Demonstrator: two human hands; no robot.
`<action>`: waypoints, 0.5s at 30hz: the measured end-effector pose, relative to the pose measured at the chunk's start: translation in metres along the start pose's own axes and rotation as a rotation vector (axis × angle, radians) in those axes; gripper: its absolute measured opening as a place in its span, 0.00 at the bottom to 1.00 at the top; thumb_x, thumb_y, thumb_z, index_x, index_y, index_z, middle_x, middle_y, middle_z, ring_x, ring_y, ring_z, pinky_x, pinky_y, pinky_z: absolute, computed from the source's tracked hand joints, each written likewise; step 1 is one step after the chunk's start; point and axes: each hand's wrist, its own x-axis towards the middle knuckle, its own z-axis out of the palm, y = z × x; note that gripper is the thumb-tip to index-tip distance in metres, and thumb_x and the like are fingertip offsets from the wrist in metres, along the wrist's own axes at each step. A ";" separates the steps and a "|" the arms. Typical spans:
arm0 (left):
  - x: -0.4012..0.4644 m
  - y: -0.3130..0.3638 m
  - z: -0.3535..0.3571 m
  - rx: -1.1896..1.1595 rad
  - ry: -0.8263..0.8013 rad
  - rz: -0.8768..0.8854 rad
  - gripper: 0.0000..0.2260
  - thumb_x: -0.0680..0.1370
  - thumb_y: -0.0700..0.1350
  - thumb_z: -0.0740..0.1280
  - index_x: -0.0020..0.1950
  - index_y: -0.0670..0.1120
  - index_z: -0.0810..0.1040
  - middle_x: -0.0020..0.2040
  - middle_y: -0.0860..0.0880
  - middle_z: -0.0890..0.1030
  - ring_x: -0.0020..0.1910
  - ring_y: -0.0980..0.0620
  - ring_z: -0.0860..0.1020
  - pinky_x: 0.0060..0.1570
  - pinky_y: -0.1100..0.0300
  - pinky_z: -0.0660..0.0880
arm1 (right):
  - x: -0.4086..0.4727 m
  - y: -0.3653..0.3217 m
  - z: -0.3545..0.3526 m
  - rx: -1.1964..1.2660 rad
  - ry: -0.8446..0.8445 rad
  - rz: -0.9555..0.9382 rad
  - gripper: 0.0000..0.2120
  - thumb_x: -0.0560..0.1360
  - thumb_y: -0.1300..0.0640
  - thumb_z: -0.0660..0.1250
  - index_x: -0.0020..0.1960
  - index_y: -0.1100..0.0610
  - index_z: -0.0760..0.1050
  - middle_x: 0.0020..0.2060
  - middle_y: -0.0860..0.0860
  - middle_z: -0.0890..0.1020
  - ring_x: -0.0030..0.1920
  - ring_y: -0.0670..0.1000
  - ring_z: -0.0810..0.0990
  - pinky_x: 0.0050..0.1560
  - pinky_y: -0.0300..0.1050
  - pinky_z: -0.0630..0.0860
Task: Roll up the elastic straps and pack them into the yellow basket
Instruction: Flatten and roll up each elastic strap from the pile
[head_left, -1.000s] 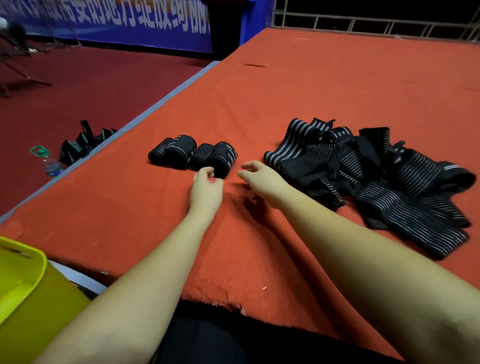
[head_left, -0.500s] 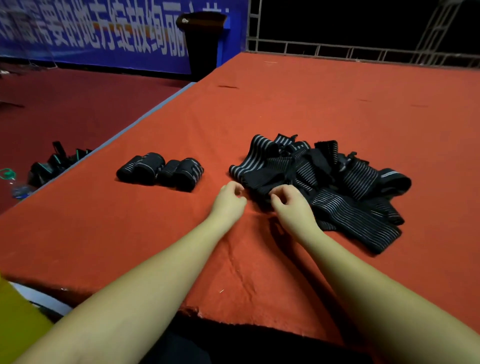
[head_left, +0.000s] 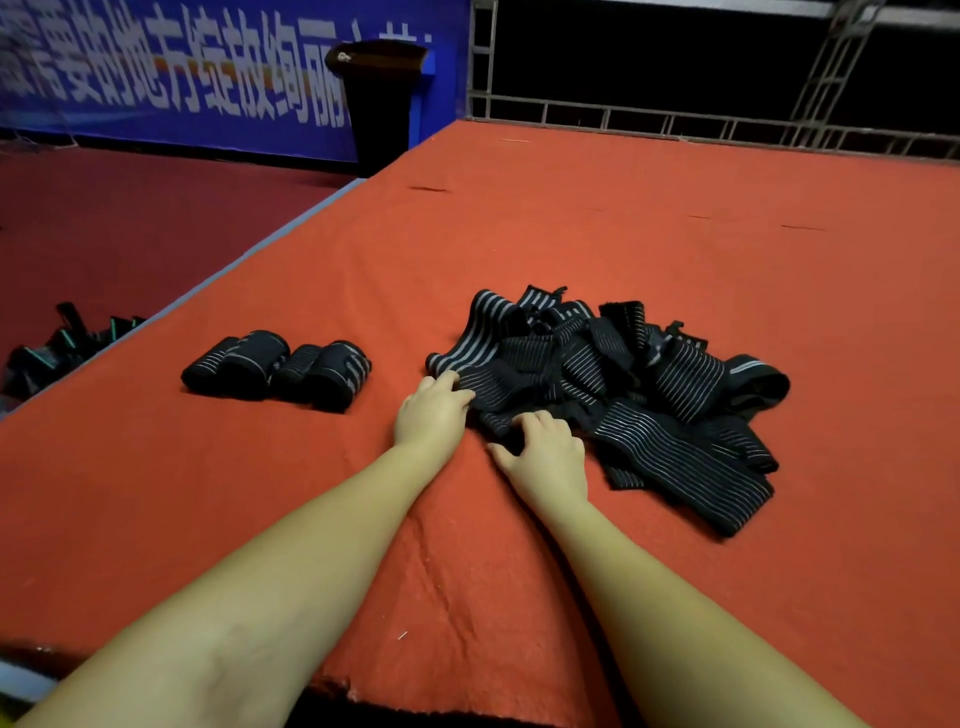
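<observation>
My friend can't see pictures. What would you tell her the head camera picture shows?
A person's left hand and right hand reach into a tangled pile of black striped elastic straps on a red-covered table. To the left of the pile lies a row of rolled-up straps. The yellow basket is not clearly in view.

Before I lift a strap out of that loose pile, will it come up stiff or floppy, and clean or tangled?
Probably floppy: the loose straps lie folded and draped over each other on the red cloth. Likely tangled too, since they overlap where the left hand and right hand rest. Probably light, being thin fabric.
</observation>
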 end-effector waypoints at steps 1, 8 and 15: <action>0.001 -0.001 0.000 -0.022 0.029 0.003 0.14 0.82 0.47 0.59 0.65 0.52 0.79 0.68 0.52 0.72 0.63 0.46 0.70 0.57 0.52 0.70 | 0.000 0.001 0.001 0.026 0.015 0.000 0.19 0.75 0.40 0.65 0.59 0.51 0.75 0.57 0.47 0.77 0.61 0.52 0.72 0.58 0.51 0.67; 0.003 0.013 -0.061 -0.459 0.359 -0.158 0.10 0.82 0.42 0.59 0.57 0.42 0.78 0.57 0.44 0.79 0.60 0.43 0.72 0.60 0.50 0.65 | -0.001 0.007 -0.002 0.125 0.053 0.030 0.10 0.76 0.48 0.65 0.49 0.55 0.75 0.49 0.50 0.78 0.55 0.54 0.74 0.52 0.51 0.68; -0.026 0.004 -0.126 -0.905 0.398 -0.202 0.08 0.82 0.47 0.58 0.47 0.48 0.73 0.40 0.50 0.77 0.41 0.52 0.74 0.44 0.52 0.70 | -0.005 0.004 -0.015 0.231 -0.020 0.069 0.11 0.76 0.53 0.65 0.56 0.54 0.78 0.56 0.50 0.79 0.59 0.55 0.74 0.59 0.51 0.69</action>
